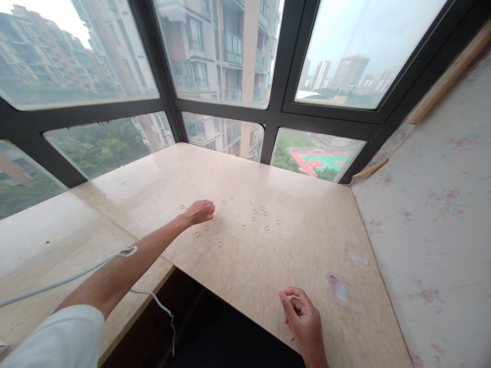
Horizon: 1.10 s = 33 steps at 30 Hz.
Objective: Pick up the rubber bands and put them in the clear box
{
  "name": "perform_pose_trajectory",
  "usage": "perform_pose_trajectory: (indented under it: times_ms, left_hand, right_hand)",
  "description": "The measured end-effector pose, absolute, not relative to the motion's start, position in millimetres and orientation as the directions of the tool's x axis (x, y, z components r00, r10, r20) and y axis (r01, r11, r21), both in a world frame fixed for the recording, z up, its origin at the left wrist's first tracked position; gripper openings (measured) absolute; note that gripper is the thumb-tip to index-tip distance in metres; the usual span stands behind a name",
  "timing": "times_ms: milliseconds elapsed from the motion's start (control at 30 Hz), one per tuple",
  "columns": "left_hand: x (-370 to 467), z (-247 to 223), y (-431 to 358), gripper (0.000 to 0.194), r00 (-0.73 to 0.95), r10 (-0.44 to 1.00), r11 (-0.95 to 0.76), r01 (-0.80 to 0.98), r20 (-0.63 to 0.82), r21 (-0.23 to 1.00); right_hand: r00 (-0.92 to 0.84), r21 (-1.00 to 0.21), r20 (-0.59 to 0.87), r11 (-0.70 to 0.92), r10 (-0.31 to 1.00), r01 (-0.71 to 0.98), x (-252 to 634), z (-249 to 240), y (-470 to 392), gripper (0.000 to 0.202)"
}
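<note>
Big windows (226, 51) are set along the pale counter's (307, 245) far edge. Near its front edge, the right hand (302, 318) is loosely curled. The left hand (202, 211) is fisted among thin rings (220, 246), with open room between. What is held cannot be told.

A room in a home, evidently on an upper floor, is being suggested. The pale desk (238, 271) is being bordered by large dark-framed windows (276, 87), the side wall (406, 245) is being covered by flowered wallpaper (452, 197), and apartment blocks (209, 56), treetops (107, 145) and a colourful sports court (324, 160) are being overlooked.
</note>
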<state>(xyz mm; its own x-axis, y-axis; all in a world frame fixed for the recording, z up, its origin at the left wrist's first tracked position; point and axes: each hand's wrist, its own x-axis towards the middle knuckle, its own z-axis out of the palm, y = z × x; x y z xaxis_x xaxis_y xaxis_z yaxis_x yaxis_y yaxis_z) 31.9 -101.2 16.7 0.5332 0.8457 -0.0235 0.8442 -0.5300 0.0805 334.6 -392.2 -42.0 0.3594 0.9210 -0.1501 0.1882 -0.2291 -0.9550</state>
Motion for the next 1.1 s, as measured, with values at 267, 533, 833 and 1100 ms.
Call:
perform_pose_trajectory:
  times_ms: [267,533,833,1100]
  left_hand:
    - [122,45,-142,0.016,0.67,0.737,-0.672,0.713,0.086,0.201]
    - [270,40,-208,0.014,0.865,0.404,-0.86,0.248,0.299,0.446]
    - [345,3,-244,0.014,0.939,0.248,-0.862,0.1,0.24,0.497]
    - [337,0,-239,0.02,0.946,0.241,-0.857,0.102,0.218,0.505]
  right_hand:
    - [0.232,-0.961,-0.123,-0.174,0.965,0.217,335,-37,-394,0.038]
    - [0.232,-0.98,-0.059,-0.101,0.971,0.172,337,-37,-392,0.017]
    - [0.206,-0.981,-0.051,-0.088,0.977,0.173,341,-33,-391,0.01]
    - [0.239,-0.975,0.032,-0.022,0.971,0.22,342,-34,-388,0.014]
